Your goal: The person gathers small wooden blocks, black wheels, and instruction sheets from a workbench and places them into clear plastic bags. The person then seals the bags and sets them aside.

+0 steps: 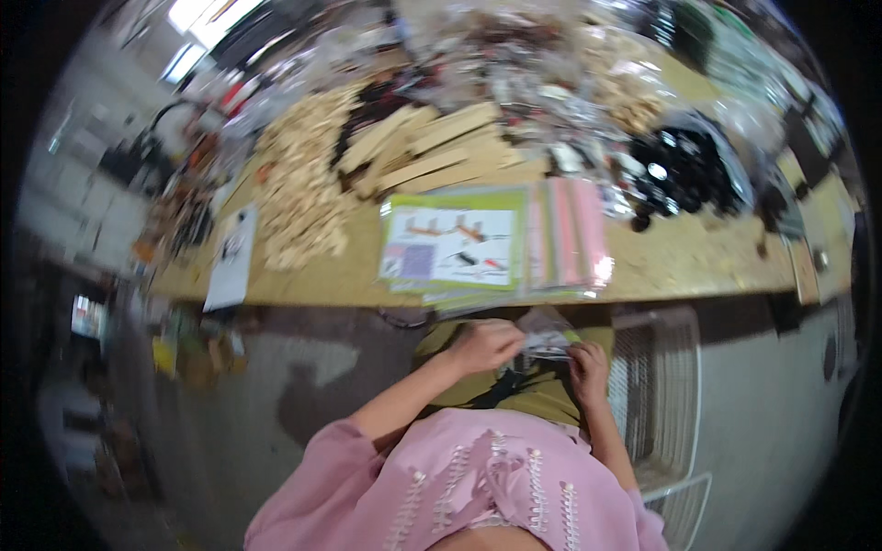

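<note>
Over my lap, just below the table's front edge, a small clear plastic bag (546,337) is stretched between my hands. My left hand (488,346), fingers curled, has the bag's left side at its fingertips. My right hand (589,365) pinches the lower right side, beside a yellow-green patch. Blurred contents show in the bag; I cannot tell what they are. On the table edge ahead lie overlapping plastic packets with green borders and a printed picture sheet (451,246), with pink-edged packets (572,231) at their right.
The wooden table (703,265) bears a heap of small wooden pieces (303,179), flat wooden strips (441,148), a bag of shiny black round parts (682,169), many clear plastic bags (544,89) and a white paper sheet (232,258). A white plastic basket (691,392) stands on the floor at right.
</note>
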`<action>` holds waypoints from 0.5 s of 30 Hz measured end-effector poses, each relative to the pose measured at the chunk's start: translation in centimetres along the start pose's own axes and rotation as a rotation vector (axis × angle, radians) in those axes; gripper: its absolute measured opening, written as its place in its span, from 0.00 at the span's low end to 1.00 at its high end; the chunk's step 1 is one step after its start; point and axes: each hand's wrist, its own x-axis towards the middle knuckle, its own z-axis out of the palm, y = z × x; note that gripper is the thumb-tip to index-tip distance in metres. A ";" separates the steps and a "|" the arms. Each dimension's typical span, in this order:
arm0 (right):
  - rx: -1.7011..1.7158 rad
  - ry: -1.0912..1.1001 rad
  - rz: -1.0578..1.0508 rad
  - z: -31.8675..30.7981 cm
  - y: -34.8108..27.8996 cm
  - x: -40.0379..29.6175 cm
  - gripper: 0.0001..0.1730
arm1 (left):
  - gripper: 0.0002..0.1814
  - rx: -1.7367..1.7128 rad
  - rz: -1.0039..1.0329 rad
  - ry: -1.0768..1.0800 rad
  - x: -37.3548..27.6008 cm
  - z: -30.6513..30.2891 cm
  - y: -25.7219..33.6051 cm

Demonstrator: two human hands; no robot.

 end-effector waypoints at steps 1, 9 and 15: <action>-0.019 -0.009 -0.007 -0.4 0.2 -0.4 0.13 | 0.03 0.006 0.052 -0.012 0.5 0.1 1.0; -0.032 0.123 0.025 -1.8 0.5 -1.6 0.14 | 0.04 0.076 0.400 -0.023 9.4 -3.9 10.5; 0.030 0.093 0.081 -0.8 2.2 -1.0 0.12 | 0.16 0.202 0.370 0.048 22.2 -4.5 8.9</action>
